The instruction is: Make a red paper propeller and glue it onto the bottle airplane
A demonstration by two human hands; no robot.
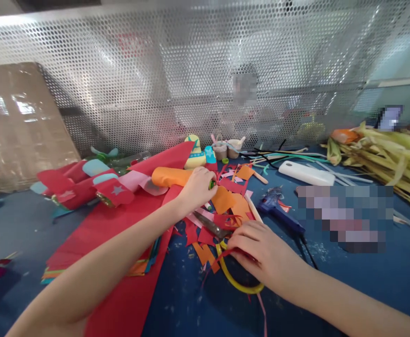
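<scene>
Left hand (198, 186) curled about small green item (212, 184), beside orange roll (169, 176). Right hand (261, 248) at yellow-handled scissors (217, 229); grip unclear. Paper scraps (224, 200) between hands. Blue glue gun (282, 214) lying on dark blue table (183, 299). Perforated metal screen (197, 70) behind.

A silvery perforated metal screen (197, 70) rises along the far edge of the dark blue surface (176, 299), which bears pale flecks. Brown cardboard (11, 126) stands upright toward that edge's left end. White light glints off the metal and the cardboard.
</scene>
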